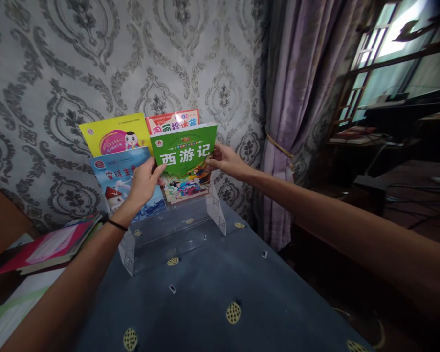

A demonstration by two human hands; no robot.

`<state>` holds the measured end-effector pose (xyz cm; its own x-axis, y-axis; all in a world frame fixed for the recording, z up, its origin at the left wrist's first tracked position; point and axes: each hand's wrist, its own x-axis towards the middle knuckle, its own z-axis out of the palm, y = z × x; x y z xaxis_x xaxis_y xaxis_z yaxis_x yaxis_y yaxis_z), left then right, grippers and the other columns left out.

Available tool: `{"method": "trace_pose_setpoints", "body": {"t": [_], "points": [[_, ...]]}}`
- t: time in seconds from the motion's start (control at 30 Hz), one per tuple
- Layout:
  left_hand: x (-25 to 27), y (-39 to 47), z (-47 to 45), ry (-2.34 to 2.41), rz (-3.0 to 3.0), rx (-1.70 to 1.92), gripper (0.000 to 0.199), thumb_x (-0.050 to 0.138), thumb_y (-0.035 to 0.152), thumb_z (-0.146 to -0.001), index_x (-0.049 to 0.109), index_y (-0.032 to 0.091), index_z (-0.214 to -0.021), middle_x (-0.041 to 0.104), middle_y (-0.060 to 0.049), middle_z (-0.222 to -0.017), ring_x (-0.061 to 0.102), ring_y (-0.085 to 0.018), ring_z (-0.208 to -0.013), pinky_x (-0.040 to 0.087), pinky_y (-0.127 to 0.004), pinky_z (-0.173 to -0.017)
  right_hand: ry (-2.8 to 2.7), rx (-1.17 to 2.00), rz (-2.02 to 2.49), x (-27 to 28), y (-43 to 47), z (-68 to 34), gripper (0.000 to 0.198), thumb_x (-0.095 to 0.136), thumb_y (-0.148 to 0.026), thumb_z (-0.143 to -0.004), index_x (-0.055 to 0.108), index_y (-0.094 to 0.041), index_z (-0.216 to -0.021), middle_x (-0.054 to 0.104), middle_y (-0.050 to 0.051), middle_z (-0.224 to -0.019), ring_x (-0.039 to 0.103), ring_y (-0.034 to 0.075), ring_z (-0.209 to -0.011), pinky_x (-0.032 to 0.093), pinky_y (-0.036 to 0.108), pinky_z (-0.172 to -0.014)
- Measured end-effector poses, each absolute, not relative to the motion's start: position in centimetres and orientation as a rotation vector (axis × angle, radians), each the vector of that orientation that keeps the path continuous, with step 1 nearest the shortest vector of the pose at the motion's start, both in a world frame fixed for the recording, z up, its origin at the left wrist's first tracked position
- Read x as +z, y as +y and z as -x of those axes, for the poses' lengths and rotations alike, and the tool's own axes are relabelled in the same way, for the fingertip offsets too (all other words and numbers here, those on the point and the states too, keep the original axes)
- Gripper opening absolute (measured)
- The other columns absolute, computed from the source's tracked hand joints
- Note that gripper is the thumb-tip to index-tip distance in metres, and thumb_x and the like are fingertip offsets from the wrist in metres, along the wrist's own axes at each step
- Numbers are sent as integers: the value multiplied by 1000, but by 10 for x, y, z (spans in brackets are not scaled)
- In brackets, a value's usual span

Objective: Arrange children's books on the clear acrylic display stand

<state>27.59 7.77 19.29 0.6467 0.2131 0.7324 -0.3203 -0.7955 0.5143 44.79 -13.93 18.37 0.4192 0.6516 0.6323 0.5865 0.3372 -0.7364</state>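
Note:
A green picture book (185, 164) with white title characters is held upright at its two side edges. My left hand (145, 182) pinches its left edge, in front of a blue book (110, 168). On the right edge, my right hand (225, 161) grips with thumb in front and fingers behind. The green book's lower edge is at a clear tiered book stand (176, 234); whether it rests there I cannot tell. Behind stand a yellow book (113, 129) and a red-orange book (174, 120), both partly covered.
The stand is on a dark blue tablecloth (205, 303) with a pineapple print, close to the patterned wall (223, 73). Stacked books (55, 244) lie at the left. A purple curtain (293, 98) hangs beyond the table's right edge, with a cluttered desk (388, 112) farther right.

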Motion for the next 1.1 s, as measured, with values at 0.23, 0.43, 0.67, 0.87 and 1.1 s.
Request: {"method": "trace_pose_setpoints", "body": {"t": [0.23, 0.43, 0.67, 0.87, 1.1], "points": [[184, 77, -280, 33, -2284, 1034, 18, 57, 32, -89, 49, 23, -76, 58, 4, -54, 66, -18, -50, 47, -26, -49, -1214, 18, 1407, 172, -134, -457, 38, 73, -29, -76, 56, -21, -108, 69, 6, -100, 69, 22, -82, 64, 38, -67], [179, 77, -281, 120, -2368, 1125, 20, 58, 28, -90, 41, 24, -80, 58, 4, -64, 64, -17, -53, 47, -27, -53, -1123, -401, 1718, 169, -133, -458, 27, 68, -20, -76, 60, -19, -103, 72, 6, -97, 68, 23, -87, 59, 37, -79], [190, 71, -275, 225, -2616, 1054, 13, 54, 28, -96, 45, 23, -87, 57, 4, -59, 59, -17, -46, 40, -25, -49, -1057, -490, 1811, 170, -132, -460, 25, 66, -19, -78, 62, -17, -103, 74, 9, -95, 69, 24, -87, 56, 38, -81], [196, 58, -274, 512, -2795, 918, 14, 49, 28, -102, 51, 15, -106, 69, -7, -74, 67, -19, -59, 44, -25, -55, -1050, -486, 1837, 174, -126, -461, 27, 65, -17, -80, 65, -15, -107, 76, 9, -99, 71, 24, -90, 55, 35, -83], [197, 57, -279, 560, -2786, 868, 20, 45, 29, -103, 53, 13, -111, 73, -12, -82, 72, -22, -71, 51, -29, -65, -989, -517, 1882, 173, -119, -459, 23, 63, -19, -83, 66, -15, -106, 76, 10, -98, 70, 24, -88, 54, 34, -80]]}}
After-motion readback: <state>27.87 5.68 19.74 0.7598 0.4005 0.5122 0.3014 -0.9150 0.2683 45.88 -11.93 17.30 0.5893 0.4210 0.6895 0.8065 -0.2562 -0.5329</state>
